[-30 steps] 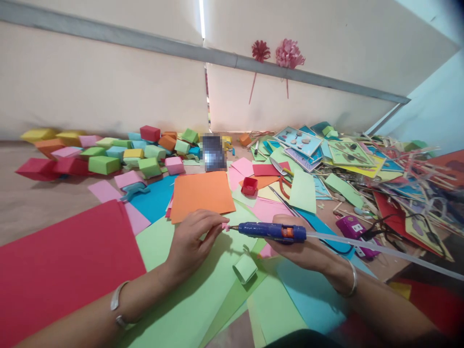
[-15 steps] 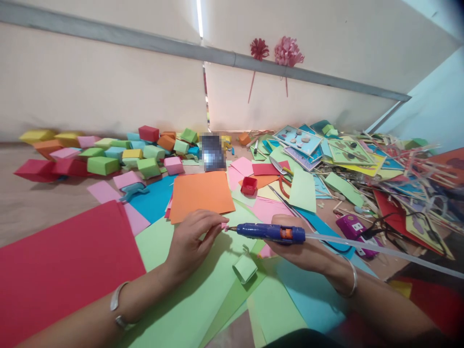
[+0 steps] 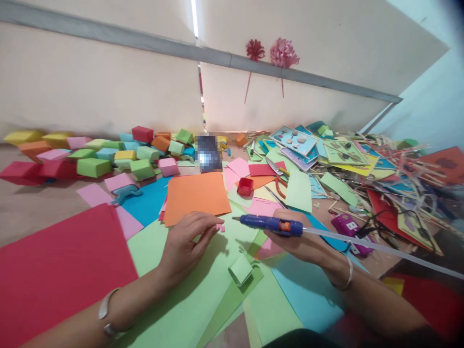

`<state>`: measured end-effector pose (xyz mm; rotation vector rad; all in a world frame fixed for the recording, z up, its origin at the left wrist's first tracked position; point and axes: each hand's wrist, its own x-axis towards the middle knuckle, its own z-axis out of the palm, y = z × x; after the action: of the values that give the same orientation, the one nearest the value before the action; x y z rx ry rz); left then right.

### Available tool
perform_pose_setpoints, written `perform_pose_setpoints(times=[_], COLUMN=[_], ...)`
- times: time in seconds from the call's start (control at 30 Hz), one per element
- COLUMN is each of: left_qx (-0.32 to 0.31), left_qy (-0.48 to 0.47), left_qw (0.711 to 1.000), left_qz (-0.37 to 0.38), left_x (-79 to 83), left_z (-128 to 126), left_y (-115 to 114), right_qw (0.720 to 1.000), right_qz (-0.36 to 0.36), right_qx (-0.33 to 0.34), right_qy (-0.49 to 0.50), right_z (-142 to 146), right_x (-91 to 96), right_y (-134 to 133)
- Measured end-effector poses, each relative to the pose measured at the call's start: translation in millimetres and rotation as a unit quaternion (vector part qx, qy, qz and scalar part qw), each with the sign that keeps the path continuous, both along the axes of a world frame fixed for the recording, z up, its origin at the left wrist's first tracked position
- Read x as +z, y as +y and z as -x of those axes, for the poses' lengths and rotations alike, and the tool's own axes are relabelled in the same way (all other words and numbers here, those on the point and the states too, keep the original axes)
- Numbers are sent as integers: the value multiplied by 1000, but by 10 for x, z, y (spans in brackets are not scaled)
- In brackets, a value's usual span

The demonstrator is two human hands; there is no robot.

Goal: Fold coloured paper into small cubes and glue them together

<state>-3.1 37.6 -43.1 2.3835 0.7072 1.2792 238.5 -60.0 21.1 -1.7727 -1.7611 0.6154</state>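
Between the thumb and fingertips of my left hand point(image 3: 190, 239) is a small pink paper piece point(image 3: 221, 227). My right hand point(image 3: 299, 244) is wrapped round a blue glue gun point(image 3: 270, 224), with a long clear glue stick point(image 3: 340, 234) trailing from its back end. The gun's nozzle points left, a short gap away from the pink piece. Below the hands, a light green paper box point(image 3: 240, 270) with thin curled strips lies on green paper sheets point(image 3: 174, 299). A small red paper box point(image 3: 245, 187) sits beyond the gun.
Coloured paper boxes point(image 3: 94, 167) are piled at the back left. Scissors point(image 3: 281, 183) lie among paper scraps. To the right are a purple power strip point(image 3: 350, 229), picture cards point(image 3: 295, 140) and loose sticks. Red card point(image 3: 65, 275) covers the left, near an orange sheet point(image 3: 197, 198).
The glue gun's nozzle has come away from the pink paper piece, opening a gap between them. My left hand has shifted slightly left, still pinching the piece. The whole view has turned slightly.
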Motion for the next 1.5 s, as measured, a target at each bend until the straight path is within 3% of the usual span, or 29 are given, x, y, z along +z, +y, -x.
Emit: perform_pose_setpoints(times=[0.13,0.23,0.3,0.47,0.57,0.67,0.8,0.93,1.07,1.17,1.23,1.33,1.5], left_qx=[-3,-2,-2,0,5,8,7,11,19,26,30,46,53], left_qy=[-1,0,4,1,1,6,8,7,17,14,17,16,-20], left_qw=[1000,1000,1000,1000,1000,1000,1000,1000,1000,999,998,997,997], left_qz=[2,-1,-6,-7,0,0,-8,-8,18,36,49,66,56], left_x=[7,8,13,8,-6,-12,-9,-19,-31,-18,-4,7,-13], left_z=[1,-1,-5,-20,-17,-2,11,11,9,1,-5,-6,1], left_y=[0,3,3,3,8,14,20,23,18,10,7,4,-5], right_qw=[981,925,891,850,823,818,825,827,832,857,885,922,954], right_qz=[-45,-41,4,65,79,109,180,224,207,160,116,40,-37], right_qx=[-111,-197,-183,-176,-191,-160,-78,-27,-37,-29,1,37,33], right_qy=[-153,-322,-416,-493,-529,-542,-529,-516,-513,-489,-452,-383,-295], right_z=[-391,-821,-1112,-1675,-1867,-1928,-1878,-1871,-1861,-1636,-1336,-778,-164], right_x=[93,188,265,492,542,475,370,453,624,647,553,242,-309], right_y=[95,179,218,268,320,399,516,633,810,992,1101,1194,1178])
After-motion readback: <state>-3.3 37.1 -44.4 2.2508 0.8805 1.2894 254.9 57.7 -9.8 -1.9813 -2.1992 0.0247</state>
